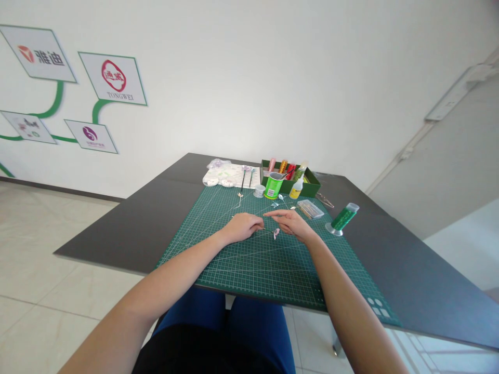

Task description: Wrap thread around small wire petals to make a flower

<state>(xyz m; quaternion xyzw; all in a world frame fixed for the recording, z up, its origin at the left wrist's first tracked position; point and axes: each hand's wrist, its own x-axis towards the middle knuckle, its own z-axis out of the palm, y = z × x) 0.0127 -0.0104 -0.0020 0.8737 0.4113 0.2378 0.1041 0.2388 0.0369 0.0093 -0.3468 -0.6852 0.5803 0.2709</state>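
My left hand [244,227] is closed around the end of a thin flower stem [268,230] above the green cutting mat [241,265]. A small pink flower [276,234] tips that stem on the right. Close to the flower is my right hand [292,224], its index finger stretched toward the left hand and its other fingers partly bent. I see nothing held in the right hand, though a fine thread would be too small to make out. Small pale-blue and white flower pieces [275,205] lie just beyond my hands.
Behind stand a green can [273,186], a small white tub [259,191], a glue bottle [297,188] and a green box [312,184] of thread spools. To the right are a clear case [311,209], pliers [325,200] and a green thread spool [343,219]. White palette-like trays [220,176] lie back left.
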